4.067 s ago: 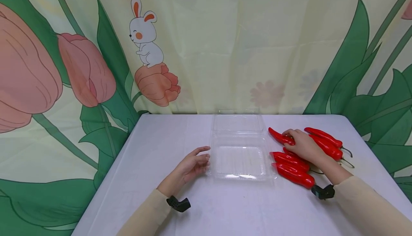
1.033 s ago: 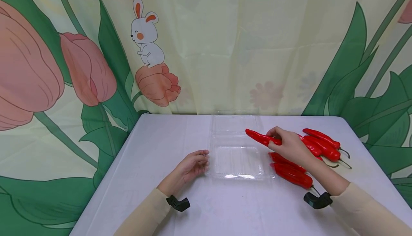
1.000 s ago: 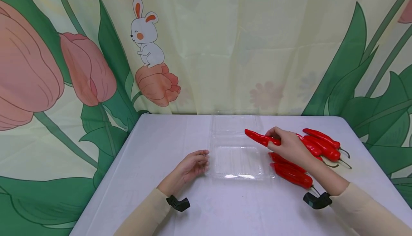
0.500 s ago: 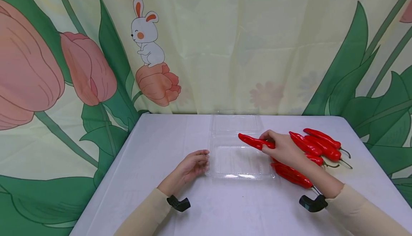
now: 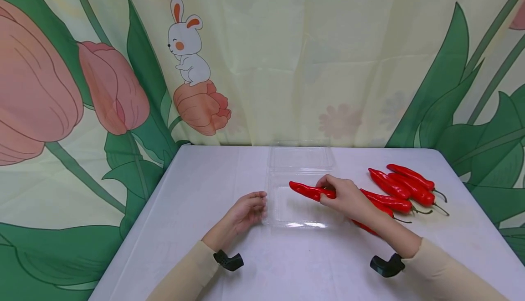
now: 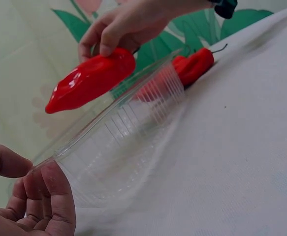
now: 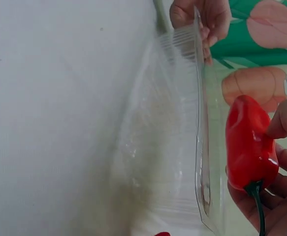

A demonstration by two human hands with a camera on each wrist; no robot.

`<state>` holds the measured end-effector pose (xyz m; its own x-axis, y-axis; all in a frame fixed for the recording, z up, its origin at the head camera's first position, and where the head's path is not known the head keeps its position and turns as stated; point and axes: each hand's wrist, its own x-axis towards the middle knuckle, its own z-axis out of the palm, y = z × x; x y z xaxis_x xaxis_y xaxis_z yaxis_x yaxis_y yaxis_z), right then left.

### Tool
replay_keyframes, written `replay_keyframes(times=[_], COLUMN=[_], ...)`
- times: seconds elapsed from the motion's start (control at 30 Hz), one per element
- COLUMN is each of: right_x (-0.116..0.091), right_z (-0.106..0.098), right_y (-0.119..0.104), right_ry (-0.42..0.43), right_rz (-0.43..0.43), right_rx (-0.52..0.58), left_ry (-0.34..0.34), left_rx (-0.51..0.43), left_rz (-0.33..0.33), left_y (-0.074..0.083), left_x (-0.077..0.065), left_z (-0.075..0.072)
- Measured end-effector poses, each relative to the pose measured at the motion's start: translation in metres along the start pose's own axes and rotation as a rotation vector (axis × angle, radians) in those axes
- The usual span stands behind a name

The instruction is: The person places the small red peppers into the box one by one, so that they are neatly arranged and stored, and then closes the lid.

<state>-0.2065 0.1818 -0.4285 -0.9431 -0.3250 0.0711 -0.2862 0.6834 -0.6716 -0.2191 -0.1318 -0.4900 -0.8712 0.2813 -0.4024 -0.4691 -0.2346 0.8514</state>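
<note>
My right hand (image 5: pixel 346 197) grips a red chili pepper (image 5: pixel 305 191) by its stem half, tip pointing left. The pepper hangs over the tray half of a clear plastic clamshell box (image 5: pixel 287 212). In the left wrist view the pepper (image 6: pixel 84 83) shows above the box rim; its green stem (image 7: pixel 259 211) trails down in the right wrist view. My left hand (image 5: pixel 246 210) is at the box's left side, and in the left wrist view its thumb and fingertips pinch the rim. The box's lid (image 5: pixel 301 157) lies folded back toward the curtain.
Several more red chili peppers (image 5: pixel 414 189) lie on the white-covered table (image 5: pixel 229 168) to the right of the box, the nearest partly hidden behind my right forearm. A curtain (image 5: pixel 279 64) printed with tulips and a rabbit hangs behind the table.
My right hand has lifted the pepper from the group on the right and carried it left, and slightly down, over the tray. My left hand has stayed at the box's side.
</note>
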Motion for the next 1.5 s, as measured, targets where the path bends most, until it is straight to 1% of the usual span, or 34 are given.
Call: replay_keyframes(times=[0.2, 0.43, 0.57, 0.77, 1.27, 1.5], right_x=[0.0, 0.0, 0.0, 0.001, 0.003, 0.005], right_z=[0.008, 0.015, 0.019, 0.025, 0.041, 0.045], right_y=[-0.001, -0.002, -0.003, -0.006, -0.008, -0.007], right_ry=[-0.01, -0.027, -0.048, -0.067, -0.13, -0.169], right_rz=[0.005, -0.04, -0.05, -0.058, -0.052, -0.034], right_rx=[0.013, 0.022, 0.042, 0.038, 0.027, 0.055], left_ry=[0.014, 0.021, 0.02, 0.025, 0.018, 0.012], left_rx=[-0.004, 0.006, 0.005, 0.002, 0.019, 0.022], left_rz=[-0.005, -0.012, -0.014, -0.016, -0.017, -0.013], left_y=[0.0, 0.002, 0.002, 0.002, 0.003, 0.003], left_x=[-0.001, -0.003, -0.004, -0.004, -0.004, -0.004], left_z=[0.0, 0.0, 0.001, 0.001, 0.001, 0.001])
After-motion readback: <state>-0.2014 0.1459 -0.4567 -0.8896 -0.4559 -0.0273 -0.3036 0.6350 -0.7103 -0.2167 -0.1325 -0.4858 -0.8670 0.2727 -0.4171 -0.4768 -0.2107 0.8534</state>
